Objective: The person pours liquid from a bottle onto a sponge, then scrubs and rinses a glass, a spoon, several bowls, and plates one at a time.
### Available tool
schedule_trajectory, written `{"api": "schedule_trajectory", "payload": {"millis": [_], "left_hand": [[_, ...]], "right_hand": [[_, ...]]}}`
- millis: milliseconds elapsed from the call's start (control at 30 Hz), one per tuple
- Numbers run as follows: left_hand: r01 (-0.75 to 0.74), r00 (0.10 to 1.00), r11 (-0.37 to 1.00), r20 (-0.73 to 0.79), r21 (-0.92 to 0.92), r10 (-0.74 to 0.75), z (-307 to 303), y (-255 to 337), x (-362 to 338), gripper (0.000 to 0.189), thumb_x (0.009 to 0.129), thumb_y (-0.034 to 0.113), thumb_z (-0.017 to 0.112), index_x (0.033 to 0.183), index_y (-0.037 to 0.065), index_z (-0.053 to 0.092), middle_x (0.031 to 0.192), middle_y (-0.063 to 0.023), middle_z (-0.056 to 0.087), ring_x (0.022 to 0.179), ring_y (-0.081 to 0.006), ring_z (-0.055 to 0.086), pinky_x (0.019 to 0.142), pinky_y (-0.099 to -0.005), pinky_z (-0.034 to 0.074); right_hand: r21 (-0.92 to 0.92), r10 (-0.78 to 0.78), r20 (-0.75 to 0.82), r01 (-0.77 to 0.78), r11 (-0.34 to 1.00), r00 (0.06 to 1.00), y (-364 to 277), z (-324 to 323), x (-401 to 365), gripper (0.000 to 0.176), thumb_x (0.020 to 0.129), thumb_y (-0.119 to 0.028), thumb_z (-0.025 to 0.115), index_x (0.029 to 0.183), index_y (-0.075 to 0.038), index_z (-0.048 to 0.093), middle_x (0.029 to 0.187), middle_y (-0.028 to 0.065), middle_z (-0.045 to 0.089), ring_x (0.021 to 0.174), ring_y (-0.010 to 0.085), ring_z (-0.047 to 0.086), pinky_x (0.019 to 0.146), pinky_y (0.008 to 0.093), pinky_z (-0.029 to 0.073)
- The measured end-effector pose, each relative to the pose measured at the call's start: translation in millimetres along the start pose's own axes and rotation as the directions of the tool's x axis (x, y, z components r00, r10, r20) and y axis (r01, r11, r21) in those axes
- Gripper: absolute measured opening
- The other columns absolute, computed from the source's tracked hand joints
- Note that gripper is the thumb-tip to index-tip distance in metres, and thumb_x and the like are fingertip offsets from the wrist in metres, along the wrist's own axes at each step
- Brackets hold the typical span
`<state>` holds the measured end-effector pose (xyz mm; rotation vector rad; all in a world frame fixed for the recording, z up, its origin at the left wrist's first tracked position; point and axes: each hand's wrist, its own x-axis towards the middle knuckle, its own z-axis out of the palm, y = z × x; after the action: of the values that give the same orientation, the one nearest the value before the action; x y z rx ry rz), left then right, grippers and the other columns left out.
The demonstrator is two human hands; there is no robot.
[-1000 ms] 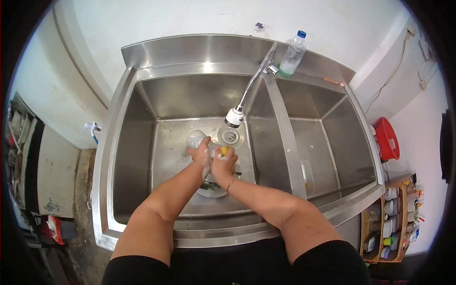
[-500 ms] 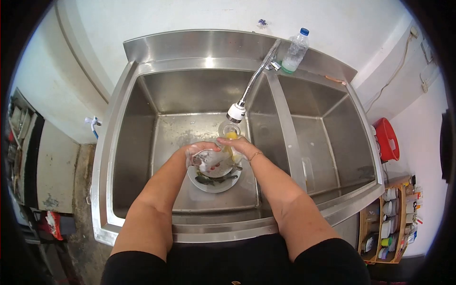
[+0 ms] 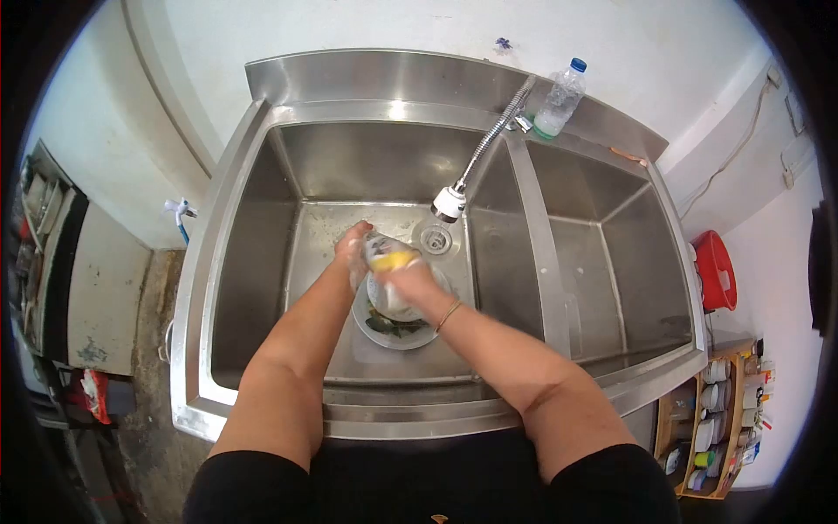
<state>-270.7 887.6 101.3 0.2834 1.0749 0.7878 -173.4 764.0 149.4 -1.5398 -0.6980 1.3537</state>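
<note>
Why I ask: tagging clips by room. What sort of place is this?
Likely a kitchen washing-up area: double-basin stainless steel sink, flexible metal faucet with white spray head, yellow sponge scrubbing a clear glass.

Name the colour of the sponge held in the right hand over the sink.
The sponge is yellow; the head view shows it best.

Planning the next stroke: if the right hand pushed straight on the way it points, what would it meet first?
The right hand would likely meet the glass, which its yellow sponge seems pressed against, with the left hand gripping just beyond. Depth is unclear.
</note>
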Motion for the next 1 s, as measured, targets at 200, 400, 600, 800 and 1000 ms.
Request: {"api": "schedule_trajectory", "payload": {"millis": [200,400,600,800,1000], "left_hand": [[-0.059,0.998,0.994,0.035,0.097,0.056,-20,-18,16,0.027,0.073,0.023,0.061,0.087,0.003,0.051,0.079,-0.0123,0.054,0.069,-0.0275,0.055,0.065,-0.0442,0.048],[0.038,0.996,0.998,0.082,0.045,-0.041,-1,-18,25,0.031,0.072,0.022,0.063,0.089,-0.001,0.051,0.085,-0.0139,0.056,0.069,-0.0292,0.058,0.062,-0.0441,0.049],[-0.233,0.945,0.958,-0.195,0.166,0.264,7,-33,3,0.031,0.072,0.025,0.063,0.086,0.0,0.053,0.083,-0.0156,0.056,0.066,-0.029,0.058,0.06,-0.0414,0.05],[-0.097,0.992,0.994,0.086,0.059,0.091,-12,-33,56,0.041,0.074,0.03,0.062,0.094,-0.004,0.053,0.088,-0.015,0.057,0.069,-0.028,0.059,0.063,-0.0419,0.051],[-0.313,0.751,-0.424,0.495,0.85,0.437,-22,-28,4,0.04,0.07,0.032,0.061,0.093,-0.001,0.061,0.097,-0.0233,0.059,0.083,-0.0342,0.061,0.07,-0.0362,0.051]], "right_hand": [[-0.792,-0.526,0.444,0.592,0.148,0.725,18,-13,-15,0.03,0.072,-0.021,0.058,0.099,-0.007,0.06,0.095,0.014,0.061,0.094,0.0329,0.057,0.083,0.0427,0.042],[-0.369,-0.39,0.028,0.372,0.852,0.92,17,7,-2,0.026,0.072,-0.014,0.059,0.098,-0.015,0.061,0.092,0.0104,0.062,0.09,0.031,0.058,0.081,0.0389,0.044],[-0.796,-0.698,0.496,0.592,-0.128,0.516,17,-27,-8,0.025,0.065,-0.014,0.065,0.089,-0.01,0.063,0.084,0.0119,0.063,0.075,0.0296,0.061,0.067,0.0352,0.047],[-0.642,-0.603,-0.02,0.452,0.619,0.797,7,-10,4,0.023,0.063,-0.016,0.069,0.082,-0.006,0.064,0.079,0.0138,0.063,0.073,0.0281,0.061,0.067,0.0349,0.047],[-0.747,-0.45,-0.225,0.143,0.649,0.864,-25,-54,7,0.019,0.067,-0.019,0.06,0.082,-0.01,0.066,0.082,0.0171,0.063,0.081,0.0328,0.06,0.071,0.0405,0.047]]}}
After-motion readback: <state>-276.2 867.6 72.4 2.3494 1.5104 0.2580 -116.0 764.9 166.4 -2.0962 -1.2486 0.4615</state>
